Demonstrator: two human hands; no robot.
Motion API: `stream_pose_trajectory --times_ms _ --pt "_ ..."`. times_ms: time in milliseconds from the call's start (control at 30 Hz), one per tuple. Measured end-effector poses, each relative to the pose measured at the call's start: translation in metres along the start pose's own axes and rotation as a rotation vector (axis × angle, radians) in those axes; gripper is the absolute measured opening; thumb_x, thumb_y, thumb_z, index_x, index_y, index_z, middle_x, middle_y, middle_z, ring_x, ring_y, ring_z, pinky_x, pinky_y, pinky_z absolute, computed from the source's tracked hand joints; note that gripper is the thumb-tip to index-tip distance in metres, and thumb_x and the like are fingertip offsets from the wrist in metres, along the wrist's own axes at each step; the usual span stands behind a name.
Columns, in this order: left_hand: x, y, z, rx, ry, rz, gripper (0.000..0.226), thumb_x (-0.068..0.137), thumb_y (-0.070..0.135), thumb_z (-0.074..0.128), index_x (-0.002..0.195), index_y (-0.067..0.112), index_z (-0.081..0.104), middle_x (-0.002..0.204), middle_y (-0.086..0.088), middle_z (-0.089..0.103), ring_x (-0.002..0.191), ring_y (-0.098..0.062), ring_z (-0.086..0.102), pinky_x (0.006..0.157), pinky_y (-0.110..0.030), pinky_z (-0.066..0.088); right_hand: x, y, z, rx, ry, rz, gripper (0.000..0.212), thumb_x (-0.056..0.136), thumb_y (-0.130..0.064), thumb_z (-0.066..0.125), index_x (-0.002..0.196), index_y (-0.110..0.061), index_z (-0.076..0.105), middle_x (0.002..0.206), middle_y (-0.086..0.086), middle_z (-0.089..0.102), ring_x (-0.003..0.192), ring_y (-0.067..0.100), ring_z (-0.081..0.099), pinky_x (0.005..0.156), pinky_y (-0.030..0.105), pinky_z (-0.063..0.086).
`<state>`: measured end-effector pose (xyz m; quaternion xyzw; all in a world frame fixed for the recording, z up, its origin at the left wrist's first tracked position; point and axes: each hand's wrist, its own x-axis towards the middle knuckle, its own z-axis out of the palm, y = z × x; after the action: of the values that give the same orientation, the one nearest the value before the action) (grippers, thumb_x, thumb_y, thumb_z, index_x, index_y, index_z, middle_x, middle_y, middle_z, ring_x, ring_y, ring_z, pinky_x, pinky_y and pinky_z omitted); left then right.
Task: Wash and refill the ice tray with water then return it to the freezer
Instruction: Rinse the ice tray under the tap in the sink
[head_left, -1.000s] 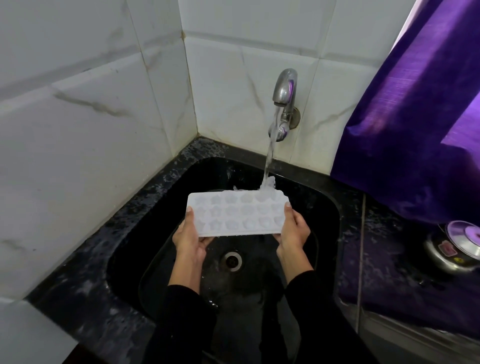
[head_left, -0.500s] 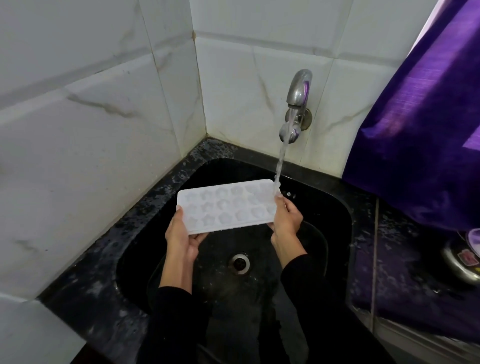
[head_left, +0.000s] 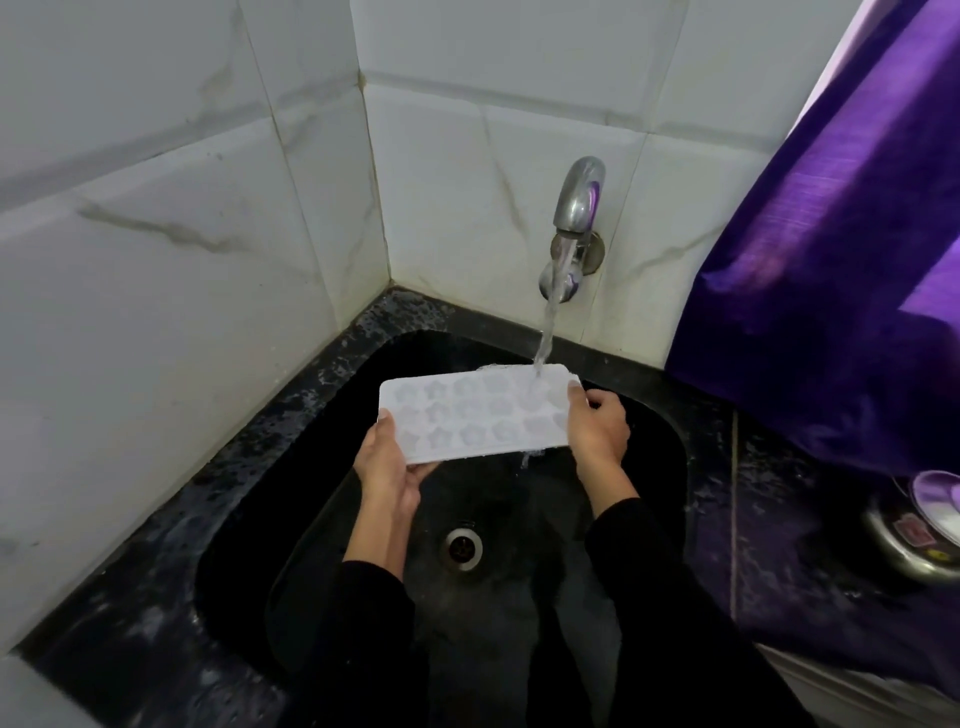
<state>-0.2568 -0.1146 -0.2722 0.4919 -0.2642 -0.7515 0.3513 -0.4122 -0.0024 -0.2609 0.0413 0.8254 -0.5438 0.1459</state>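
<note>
A white ice tray (head_left: 470, 415) with star-shaped cells is held level over the black sink (head_left: 670, 467). My left hand (head_left: 387, 467) grips its left end, thumb on top and fingers underneath. My right hand (head_left: 597, 428) grips its right end the same way. Water runs from the metal tap (head_left: 576, 208) on the back wall and lands on the tray's far right cells. Some water spills off the tray's near edge by my right hand.
White marble tiles close the corner at left and behind. The drain (head_left: 462, 546) lies below the tray. A purple curtain (head_left: 841, 260) hangs at right over a wet black counter (head_left: 779, 519), where a steel pot with a lid (head_left: 919, 530) stands at the frame's edge.
The tray went left out of the stream, then came back under it, so water now falls on its far right cells. Both hands have kept their hold.
</note>
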Motion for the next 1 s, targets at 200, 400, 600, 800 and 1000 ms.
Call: stream_pose_trajectory --times_ms 200,400,600,800,1000 --pt "0.000 -0.015 0.013 0.013 -0.033 -0.029 0.025 0.099 0.033 0.048 0.115 0.017 0.057 0.099 -0.006 0.068 0.088 -0.023 0.066 0.059 -0.041 0.054 0.017 -0.045 -0.010 -0.055 0.047 -0.311 0.049 0.095 -0.044 0.054 0.131 -0.011 0.050 0.127 0.009 0.059 0.116 0.025 0.055 0.091 0.030 0.041" --pt "-0.009 -0.029 0.026 0.018 -0.075 -0.067 0.021 0.099 0.033 0.048 0.109 0.019 0.059 0.100 -0.007 0.069 0.091 -0.025 0.067 0.064 -0.042 0.056 0.032 -0.094 0.012 0.270 -0.219 -0.126 0.064 0.089 -0.050 0.060 0.136 -0.010 0.041 0.110 0.003 0.061 0.098 0.020 0.064 0.093 0.036 0.053" --pt "-0.011 -0.032 0.037 0.031 -0.103 -0.038 0.017 0.099 0.033 0.048 0.094 0.023 0.061 0.097 -0.005 0.069 0.089 -0.024 0.067 0.065 -0.043 0.058 0.040 -0.108 0.024 0.655 -0.306 0.093 0.031 0.084 -0.030 0.073 0.094 -0.002 0.062 0.093 0.009 0.068 0.084 0.020 0.071 0.083 0.031 0.059" --pt "-0.012 -0.031 0.035 0.043 -0.088 -0.007 0.018 0.098 0.035 0.049 0.095 0.022 0.062 0.099 -0.005 0.069 0.090 -0.022 0.068 0.062 -0.039 0.058 0.038 -0.109 0.022 1.125 -0.463 0.267 0.029 0.087 -0.016 0.069 0.108 -0.001 0.056 0.105 0.021 0.062 0.090 0.030 0.066 0.089 0.040 0.057" --pt "-0.015 -0.024 0.029 0.036 -0.069 0.001 0.018 0.098 0.034 0.049 0.096 0.022 0.062 0.102 -0.007 0.070 0.092 -0.024 0.068 0.061 -0.040 0.056 0.032 -0.111 0.017 1.169 -0.528 0.308 0.030 0.090 -0.017 0.065 0.115 -0.004 0.054 0.116 0.022 0.059 0.107 0.033 0.063 0.096 0.038 0.053"
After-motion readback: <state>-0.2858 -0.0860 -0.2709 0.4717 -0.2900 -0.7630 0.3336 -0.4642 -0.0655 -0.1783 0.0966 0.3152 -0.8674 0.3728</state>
